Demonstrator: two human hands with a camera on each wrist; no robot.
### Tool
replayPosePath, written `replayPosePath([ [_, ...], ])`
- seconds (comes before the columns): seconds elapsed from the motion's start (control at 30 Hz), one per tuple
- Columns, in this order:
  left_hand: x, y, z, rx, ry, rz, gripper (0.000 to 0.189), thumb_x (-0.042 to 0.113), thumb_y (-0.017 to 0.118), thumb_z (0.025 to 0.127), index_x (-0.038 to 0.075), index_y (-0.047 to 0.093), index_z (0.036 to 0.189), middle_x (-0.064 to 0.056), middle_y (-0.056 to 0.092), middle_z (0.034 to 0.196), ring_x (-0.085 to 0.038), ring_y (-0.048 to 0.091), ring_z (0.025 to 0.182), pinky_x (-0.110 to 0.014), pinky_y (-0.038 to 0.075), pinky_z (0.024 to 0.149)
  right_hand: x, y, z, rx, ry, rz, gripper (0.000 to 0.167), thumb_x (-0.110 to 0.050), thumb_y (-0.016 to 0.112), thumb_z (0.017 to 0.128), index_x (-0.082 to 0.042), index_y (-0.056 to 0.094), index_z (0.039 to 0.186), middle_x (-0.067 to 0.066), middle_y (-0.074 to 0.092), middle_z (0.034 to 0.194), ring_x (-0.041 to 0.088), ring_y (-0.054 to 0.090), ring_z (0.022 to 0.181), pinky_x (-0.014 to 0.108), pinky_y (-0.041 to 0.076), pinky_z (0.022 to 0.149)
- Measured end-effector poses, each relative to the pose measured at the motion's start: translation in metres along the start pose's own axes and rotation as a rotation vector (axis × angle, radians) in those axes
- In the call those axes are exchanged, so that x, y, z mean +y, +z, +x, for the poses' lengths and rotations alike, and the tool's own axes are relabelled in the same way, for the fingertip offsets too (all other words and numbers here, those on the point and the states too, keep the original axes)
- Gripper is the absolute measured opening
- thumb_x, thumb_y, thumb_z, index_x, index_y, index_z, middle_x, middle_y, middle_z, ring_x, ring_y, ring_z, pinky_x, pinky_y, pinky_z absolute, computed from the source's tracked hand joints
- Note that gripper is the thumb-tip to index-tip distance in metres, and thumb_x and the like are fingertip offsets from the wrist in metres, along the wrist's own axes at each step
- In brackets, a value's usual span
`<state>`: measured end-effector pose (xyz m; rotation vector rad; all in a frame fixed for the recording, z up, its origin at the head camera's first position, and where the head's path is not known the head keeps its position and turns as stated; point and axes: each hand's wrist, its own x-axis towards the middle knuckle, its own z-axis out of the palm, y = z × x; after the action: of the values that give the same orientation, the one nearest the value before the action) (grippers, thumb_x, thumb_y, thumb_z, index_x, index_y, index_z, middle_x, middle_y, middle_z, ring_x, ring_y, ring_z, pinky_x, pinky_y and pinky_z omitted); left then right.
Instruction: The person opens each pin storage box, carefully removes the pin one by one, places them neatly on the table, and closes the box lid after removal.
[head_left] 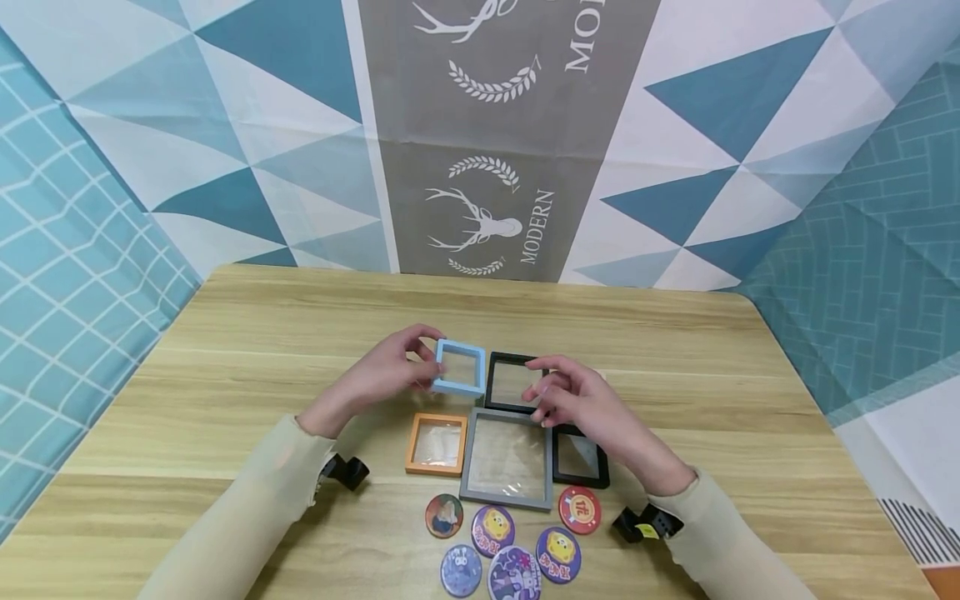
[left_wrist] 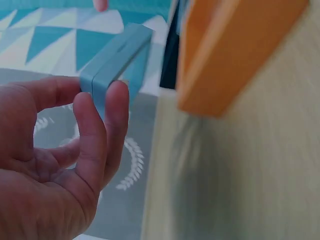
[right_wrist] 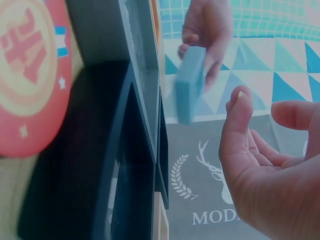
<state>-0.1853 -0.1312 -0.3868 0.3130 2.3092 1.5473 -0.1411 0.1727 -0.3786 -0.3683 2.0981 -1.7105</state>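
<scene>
A small light blue square frame (head_left: 459,389) with a clear film window is pinched between thumb and fingers of my left hand (head_left: 378,372). The left wrist view shows the frame (left_wrist: 116,59) edge-on, raised off the table. My right hand (head_left: 581,398) hovers over the right side of a black square frame (head_left: 491,379), partly covering it. In the right wrist view the right hand (right_wrist: 265,160) has loosely bent fingers and nothing between them. A larger grey frame (head_left: 506,501) lies in the middle, with an orange frame (head_left: 411,446) at its left.
A second black frame (head_left: 581,481) lies right of the grey one, partly under the right forearm. Several round badges lie nearer, among them a red one (head_left: 580,510) and a purple one (head_left: 492,531). Behind the wooden table (head_left: 300,308) hangs a patterned cloth (head_left: 480,125).
</scene>
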Motion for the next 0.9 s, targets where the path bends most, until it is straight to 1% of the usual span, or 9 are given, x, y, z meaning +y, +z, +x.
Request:
replayPosePath([
  [0.13,-0.011,-0.003,0.004,-0.019,-0.022,0.021,0.045,0.01,0.069,0.091,0.005,0.052,0.132,-0.016,0.056,0.097,-0.028,0.063,0.072,-0.037,0.053,0.066,0.001,0.002,0.001,-0.008,-0.002,-0.022,0.038,-0.011,0.048,0.106,0.001,0.044,0.142,0.021,0.063,0.114,0.027,0.065,0.088,0.036,0.057,0.077],
  [0.27,-0.018,-0.002,0.008,-0.047,-0.038,0.033,0.046,0.009,0.068,0.09,0.005,0.051,0.132,-0.016,0.055,0.096,-0.027,0.064,0.071,-0.035,0.054,0.065,0.0,0.002,0.001,-0.013,-0.01,-0.03,0.036,-0.011,0.048,0.105,0.002,0.046,0.139,0.021,0.063,0.113,0.026,0.065,0.086,0.034,0.057,0.075],
  [0.33,-0.019,-0.001,0.009,-0.051,-0.06,0.04,0.047,0.01,0.069,0.091,0.005,0.051,0.134,-0.016,0.055,0.097,-0.026,0.065,0.073,-0.035,0.055,0.064,0.0,0.002,0.001,-0.015,-0.013,-0.03,0.035,-0.01,0.048,0.105,0.002,0.047,0.138,0.022,0.063,0.113,0.025,0.065,0.085,0.033,0.057,0.074],
  [0.5,-0.018,0.001,0.009,-0.055,-0.108,0.104,0.054,0.016,0.07,0.092,0.004,0.046,0.139,-0.016,0.057,0.1,-0.025,0.065,0.073,-0.033,0.054,0.062,0.001,0.002,0.002,-0.013,-0.01,-0.036,0.034,-0.009,0.048,0.105,0.003,0.047,0.137,0.02,0.064,0.112,0.025,0.065,0.084,0.032,0.057,0.073],
  [0.6,-0.017,0.001,0.008,-0.053,-0.113,0.163,0.057,0.021,0.069,0.094,0.001,0.045,0.142,-0.014,0.059,0.103,-0.022,0.066,0.073,-0.033,0.054,0.063,0.002,0.001,0.002,-0.011,-0.007,-0.045,0.034,-0.008,0.048,0.105,0.003,0.047,0.137,0.019,0.064,0.111,0.026,0.065,0.084,0.032,0.057,0.073],
  [0.77,-0.012,0.003,0.007,-0.039,-0.11,0.296,0.057,0.033,0.064,0.097,0.002,0.048,0.142,-0.009,0.062,0.109,-0.015,0.069,0.074,-0.035,0.051,0.075,0.003,0.0,0.003,-0.018,-0.002,-0.024,0.035,-0.01,0.049,0.105,0.004,0.047,0.137,0.02,0.064,0.112,0.025,0.064,0.084,0.033,0.057,0.074],
  [0.83,-0.01,0.003,0.006,-0.03,-0.101,0.341,0.056,0.036,0.063,0.097,0.003,0.051,0.141,-0.008,0.062,0.109,-0.014,0.068,0.076,-0.036,0.05,0.076,0.003,-0.001,0.002,-0.021,-0.002,-0.011,0.036,-0.011,0.049,0.105,0.004,0.046,0.137,0.021,0.063,0.113,0.025,0.064,0.084,0.033,0.057,0.074],
  [0.9,-0.008,0.004,0.005,-0.015,-0.073,0.39,0.053,0.038,0.062,0.098,0.003,0.054,0.137,-0.007,0.063,0.109,-0.015,0.067,0.078,-0.037,0.049,0.076,0.002,-0.003,0.002,-0.014,-0.006,-0.016,0.036,-0.014,0.05,0.105,0.004,0.047,0.136,0.022,0.062,0.114,0.026,0.064,0.085,0.035,0.057,0.076],
])
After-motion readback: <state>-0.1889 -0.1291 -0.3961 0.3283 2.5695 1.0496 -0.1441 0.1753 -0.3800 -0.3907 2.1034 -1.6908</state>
